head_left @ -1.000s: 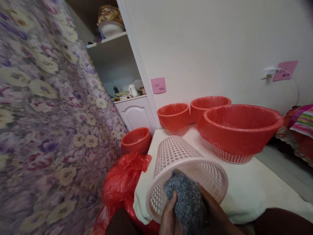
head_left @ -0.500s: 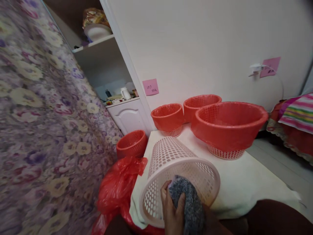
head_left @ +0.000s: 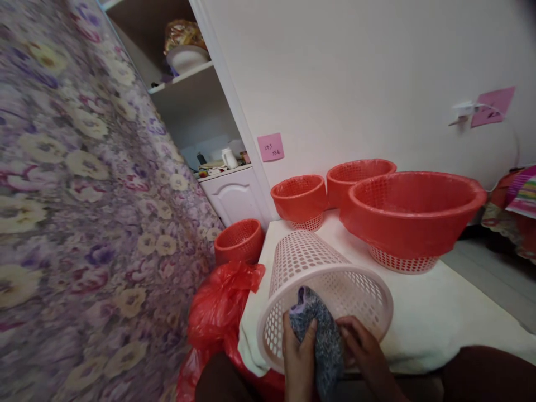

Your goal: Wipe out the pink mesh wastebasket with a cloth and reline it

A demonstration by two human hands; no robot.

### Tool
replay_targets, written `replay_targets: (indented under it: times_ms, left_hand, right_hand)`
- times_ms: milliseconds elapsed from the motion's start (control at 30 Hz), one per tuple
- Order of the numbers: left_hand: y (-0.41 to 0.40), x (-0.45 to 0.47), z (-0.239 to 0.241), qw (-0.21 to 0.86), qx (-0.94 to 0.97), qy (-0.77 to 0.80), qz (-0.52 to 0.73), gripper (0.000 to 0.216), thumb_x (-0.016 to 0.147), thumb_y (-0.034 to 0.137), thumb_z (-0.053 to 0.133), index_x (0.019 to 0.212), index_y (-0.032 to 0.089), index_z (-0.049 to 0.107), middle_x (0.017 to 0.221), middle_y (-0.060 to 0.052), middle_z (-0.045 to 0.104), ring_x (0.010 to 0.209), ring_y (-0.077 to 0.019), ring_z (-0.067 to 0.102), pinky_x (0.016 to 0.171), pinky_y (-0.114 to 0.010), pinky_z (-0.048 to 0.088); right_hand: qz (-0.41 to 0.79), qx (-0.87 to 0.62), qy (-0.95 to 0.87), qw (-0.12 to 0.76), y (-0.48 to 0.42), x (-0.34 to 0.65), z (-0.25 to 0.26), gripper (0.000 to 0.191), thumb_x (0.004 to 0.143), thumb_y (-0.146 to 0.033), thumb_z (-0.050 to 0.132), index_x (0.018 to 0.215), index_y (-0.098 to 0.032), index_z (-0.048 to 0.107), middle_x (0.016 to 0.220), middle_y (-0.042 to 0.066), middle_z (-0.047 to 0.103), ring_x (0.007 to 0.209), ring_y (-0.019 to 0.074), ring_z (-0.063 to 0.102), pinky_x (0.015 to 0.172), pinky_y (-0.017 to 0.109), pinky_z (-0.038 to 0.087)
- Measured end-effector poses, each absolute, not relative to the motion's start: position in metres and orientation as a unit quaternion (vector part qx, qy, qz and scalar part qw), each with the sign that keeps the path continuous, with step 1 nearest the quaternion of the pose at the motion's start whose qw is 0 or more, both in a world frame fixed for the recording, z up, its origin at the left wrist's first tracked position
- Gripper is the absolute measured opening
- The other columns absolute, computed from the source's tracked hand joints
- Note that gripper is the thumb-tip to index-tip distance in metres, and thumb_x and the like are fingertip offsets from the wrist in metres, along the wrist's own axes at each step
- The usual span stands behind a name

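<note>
A flowered purple curtain (head_left: 84,184) fills my whole nine o'clock side, blurred. At twelve o'clock there's a plain white wall (head_left: 355,72) with a pink sticky note (head_left: 271,147) on it, and a second pink note (head_left: 492,106) out at two o'clock beside a wall socket. At eleven o'clock I see a white cupboard (head_left: 228,195) with open shelves, small items on them too blurred to name.

In front of me is the desk (head_left: 431,312), covered in white cloth. At one o'clock on it sits the large red-lined basket (head_left: 412,212), with two smaller red-lined baskets (head_left: 299,198) behind it toward twelve, against the wall. Another red basket (head_left: 238,240) sits lower, off the desk's edge at eleven o'clock, and a crumpled red plastic bag (head_left: 218,318) bunches up at seven o'clock.

The pink perforated basket (head_left: 322,279) lies on its side at the desk's near edge, mouth toward me. My left hand (head_left: 299,357) is closed around a grey speckled cloth (head_left: 316,329), thumb pressed on it, at the basket's mouth. My right hand (head_left: 362,346) is at five o'clock, fingers curled onto the cloth and the lower rim; both hands grip the cloth.
</note>
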State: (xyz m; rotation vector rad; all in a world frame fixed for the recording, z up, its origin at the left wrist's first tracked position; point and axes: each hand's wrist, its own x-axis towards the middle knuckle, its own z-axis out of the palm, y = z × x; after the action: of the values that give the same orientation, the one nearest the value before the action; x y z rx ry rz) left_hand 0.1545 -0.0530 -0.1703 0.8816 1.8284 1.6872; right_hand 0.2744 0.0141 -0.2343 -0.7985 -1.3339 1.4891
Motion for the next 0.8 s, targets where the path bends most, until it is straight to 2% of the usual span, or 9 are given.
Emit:
replay_targets:
  times_ms: [67, 133, 200, 300, 367, 467, 567, 667, 800]
  left_hand:
    - [-0.052, 0.157, -0.172, 0.220, 0.334, 0.681, 0.613, 0.043, 0.077, 0.038, 0.066, 0.113, 0.018, 0.053, 0.112, -0.010, 0.063, 0.111, -0.0281, 0.056, 0.098, -0.036, 0.038]
    - [-0.050, 0.161, -0.175, 0.212, 0.341, 0.687, 0.605, 0.045, 0.078, 0.033, 0.065, 0.117, 0.018, 0.049, 0.112, -0.010, 0.061, 0.111, -0.0273, 0.054, 0.097, -0.036, 0.038]
    - [-0.049, 0.166, -0.178, 0.225, 0.344, 0.687, 0.599, 0.048, 0.077, 0.032, 0.065, 0.119, 0.018, 0.048, 0.109, -0.009, 0.061, 0.108, -0.0271, 0.054, 0.095, -0.036, 0.039]
    - [-0.053, 0.171, -0.176, 0.272, 0.367, 0.660, 0.596, 0.042, 0.081, 0.041, 0.061, 0.116, 0.019, 0.052, 0.103, -0.007, 0.065, 0.099, -0.0259, 0.060, 0.089, -0.035, 0.045]
    - [-0.058, 0.174, -0.172, 0.302, 0.394, 0.640, 0.587, 0.040, 0.084, 0.048, 0.055, 0.113, 0.021, 0.058, 0.109, -0.008, 0.067, 0.106, -0.0259, 0.059, 0.094, -0.035, 0.043]
    - [-0.067, 0.178, -0.171, 0.343, 0.410, 0.637, 0.555, 0.039, 0.087, 0.051, 0.051, 0.108, 0.022, 0.066, 0.118, -0.008, 0.067, 0.117, -0.0266, 0.056, 0.102, -0.036, 0.037]
    - [-0.075, 0.178, -0.175, 0.347, 0.427, 0.625, 0.553, 0.036, 0.087, 0.050, 0.054, 0.105, 0.022, 0.068, 0.110, -0.009, 0.070, 0.105, -0.0264, 0.062, 0.095, -0.036, 0.044]
    - [-0.091, 0.168, -0.175, 0.238, 0.486, 0.617, 0.571, 0.028, 0.086, 0.043, 0.057, 0.100, 0.023, 0.070, 0.102, -0.009, 0.071, 0.097, -0.0256, 0.065, 0.087, -0.035, 0.049]
    - [-0.117, 0.134, -0.158, -0.058, 0.489, 0.647, 0.582, 0.025, 0.085, 0.030, 0.062, 0.110, 0.027, 0.065, 0.112, -0.008, 0.066, 0.111, -0.0268, 0.061, 0.100, -0.043, 0.046]
  right_hand:
    - [0.589, -0.314, -0.563, 0.487, 0.009, 0.276, -0.240, 0.031, 0.085, -0.051, 0.059, 0.091, -0.022, 0.066, 0.072, 0.001, 0.062, 0.062, 0.0173, 0.056, 0.055, 0.027, 0.045]
    - [0.591, -0.280, -0.583, 0.483, -0.001, 0.276, -0.244, 0.028, 0.086, -0.047, 0.057, 0.098, -0.022, 0.064, 0.074, 0.001, 0.061, 0.063, 0.0169, 0.055, 0.057, 0.027, 0.045]
    - [0.604, -0.248, -0.589, 0.477, -0.008, 0.273, -0.247, 0.032, 0.083, -0.044, 0.061, 0.108, -0.023, 0.062, 0.086, 0.003, 0.064, 0.076, 0.0196, 0.060, 0.069, 0.029, 0.048]
    - [0.649, -0.207, -0.568, 0.463, -0.007, 0.269, -0.251, 0.053, 0.076, -0.043, 0.068, 0.124, -0.024, 0.056, 0.112, 0.008, 0.064, 0.099, 0.0265, 0.061, 0.089, 0.039, 0.049]
    - [0.674, -0.220, -0.544, 0.448, -0.001, 0.269, -0.253, 0.061, 0.070, -0.042, 0.074, 0.126, -0.023, 0.055, 0.122, 0.011, 0.063, 0.111, 0.0307, 0.058, 0.099, 0.045, 0.044]
    - [0.688, -0.299, -0.497, 0.435, 0.006, 0.268, -0.252, 0.057, 0.062, -0.041, 0.080, 0.114, -0.023, 0.064, 0.115, 0.010, 0.069, 0.112, 0.0336, 0.059, 0.102, 0.049, 0.042]
    - [0.724, -0.309, -0.456, 0.416, 0.008, 0.267, -0.248, 0.050, 0.060, -0.046, 0.081, 0.101, -0.021, 0.070, 0.095, 0.008, 0.075, 0.097, 0.0332, 0.065, 0.093, 0.049, 0.049]
    - [0.732, -0.287, -0.455, 0.418, 0.010, 0.269, -0.245, 0.049, 0.060, -0.047, 0.081, 0.099, -0.018, 0.071, 0.090, 0.008, 0.076, 0.090, 0.0322, 0.068, 0.090, 0.050, 0.051]
    - [0.673, -0.328, -0.482, 0.455, 0.024, 0.276, -0.238, 0.049, 0.065, -0.041, 0.079, 0.107, -0.017, 0.070, 0.101, 0.010, 0.075, 0.097, 0.0334, 0.067, 0.094, 0.053, 0.048]
